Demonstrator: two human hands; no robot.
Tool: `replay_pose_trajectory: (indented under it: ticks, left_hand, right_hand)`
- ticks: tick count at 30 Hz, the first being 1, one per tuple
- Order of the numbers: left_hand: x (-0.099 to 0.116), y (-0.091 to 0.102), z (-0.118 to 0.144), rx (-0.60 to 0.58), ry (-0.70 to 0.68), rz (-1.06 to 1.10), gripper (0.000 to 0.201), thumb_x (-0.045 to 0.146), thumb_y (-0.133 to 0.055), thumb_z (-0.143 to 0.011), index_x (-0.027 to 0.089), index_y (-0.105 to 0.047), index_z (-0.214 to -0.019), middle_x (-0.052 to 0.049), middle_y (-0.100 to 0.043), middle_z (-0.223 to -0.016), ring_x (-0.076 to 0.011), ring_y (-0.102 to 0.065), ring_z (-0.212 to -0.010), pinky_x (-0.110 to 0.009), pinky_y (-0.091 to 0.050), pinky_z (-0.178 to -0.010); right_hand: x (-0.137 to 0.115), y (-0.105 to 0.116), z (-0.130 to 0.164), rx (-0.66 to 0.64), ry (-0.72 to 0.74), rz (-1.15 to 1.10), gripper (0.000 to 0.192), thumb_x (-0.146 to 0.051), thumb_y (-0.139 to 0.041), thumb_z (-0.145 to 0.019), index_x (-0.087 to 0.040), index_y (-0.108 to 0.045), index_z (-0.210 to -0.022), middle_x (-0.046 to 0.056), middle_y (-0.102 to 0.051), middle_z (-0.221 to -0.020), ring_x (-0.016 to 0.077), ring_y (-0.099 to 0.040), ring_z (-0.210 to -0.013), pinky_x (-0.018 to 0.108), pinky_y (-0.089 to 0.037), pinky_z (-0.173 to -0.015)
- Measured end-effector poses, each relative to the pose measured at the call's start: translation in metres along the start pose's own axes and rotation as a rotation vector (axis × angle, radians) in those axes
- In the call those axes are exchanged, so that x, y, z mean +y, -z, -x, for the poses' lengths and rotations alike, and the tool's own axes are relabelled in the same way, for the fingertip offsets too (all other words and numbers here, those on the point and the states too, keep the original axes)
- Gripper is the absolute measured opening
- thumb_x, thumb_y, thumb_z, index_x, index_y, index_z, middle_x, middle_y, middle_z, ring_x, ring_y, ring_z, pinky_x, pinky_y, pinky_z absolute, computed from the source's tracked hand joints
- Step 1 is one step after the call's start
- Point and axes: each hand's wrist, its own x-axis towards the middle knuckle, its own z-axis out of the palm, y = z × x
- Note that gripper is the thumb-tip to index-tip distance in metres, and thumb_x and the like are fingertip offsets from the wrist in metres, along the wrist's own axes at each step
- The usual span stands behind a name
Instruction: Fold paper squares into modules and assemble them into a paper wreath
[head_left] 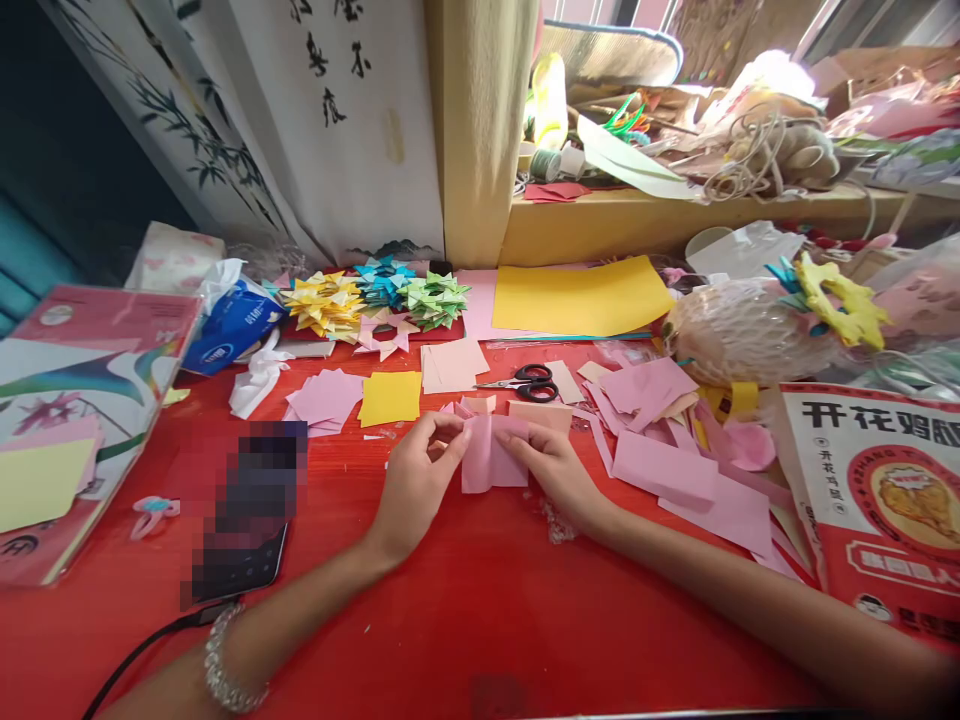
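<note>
A small pink sheet of paper (pixel 493 470) with a crease down its middle is held up between my two hands, over the red table. My left hand (pixel 420 480) pinches its left edge between thumb and fingers. On the other edge, my right hand (pixel 559 470) has its thumb on the front, its fingers partly hidden behind. Just beyond lie black-handled scissors (pixel 529 383) and a stack of pale peach squares (pixel 452 366). A yellow paper square (pixel 390 398) and a fan of pink squares (pixel 325 402) rest to the left.
Folded paper star rings (pixel 324 304) sit at the back beside a large yellow sheet (pixel 581 297). Pink paper pieces (pixel 664 465) spread rightward, near a red-and-white snack bag (pixel 892 500). A phone (pixel 251 520) with a cable, a tissue pack (pixel 232 325) and a booklet (pixel 142 350) occupy the left.
</note>
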Motion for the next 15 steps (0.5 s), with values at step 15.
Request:
replay_pose_trajectory:
  ticks: [15]
  left_hand:
    - [-0.017,-0.011,-0.029,-0.071,-1.128,-0.81,0.028,0.006,-0.048,-0.084,0.01,-0.054,-0.11,-0.015,-0.063,-0.105,-0.0237,-0.057,-0.106,-0.038,-0.05,-0.09]
  right_hand:
    - [0.003,0.023,-0.017,0.041,0.063,-0.129,0.024,-0.039,-0.056,-0.081,-0.017,-0.061,-0.074,0.0,-0.06,-0.073,0.0124,-0.05,-0.066,0.024,-0.039,-0.062]
